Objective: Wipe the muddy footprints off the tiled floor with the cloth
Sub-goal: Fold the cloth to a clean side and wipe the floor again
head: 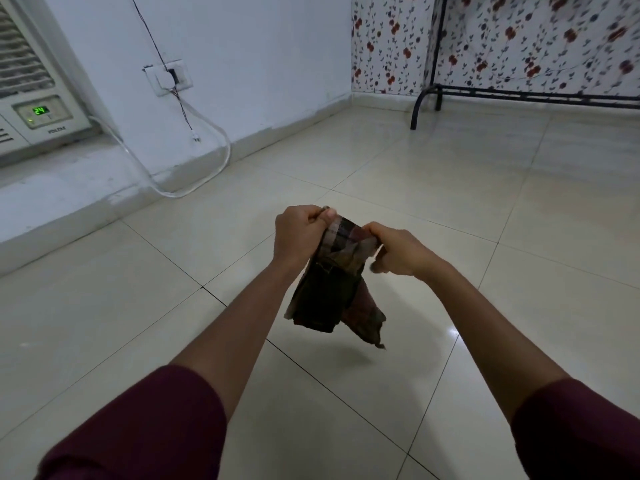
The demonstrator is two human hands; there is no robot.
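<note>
A dark checked cloth (pixel 332 289) hangs folded in the air above the cream tiled floor (pixel 450 220). My left hand (pixel 299 233) grips its top left corner and my right hand (pixel 398 251) grips its top right edge, both fists closed on the fabric. The cloth's lower end dangles free and casts a shadow on the tile below. I see no muddy footprints on the tiles in view; the floor looks glossy with dark grout lines.
A window air conditioner (pixel 31 98) sits low at the left wall, with a white hose (pixel 214 161) looping onto the floor below a wall socket (pixel 169 77). A black metal bed frame leg (pixel 417 109) stands at the back right under a floral sheet (pixel 536 43).
</note>
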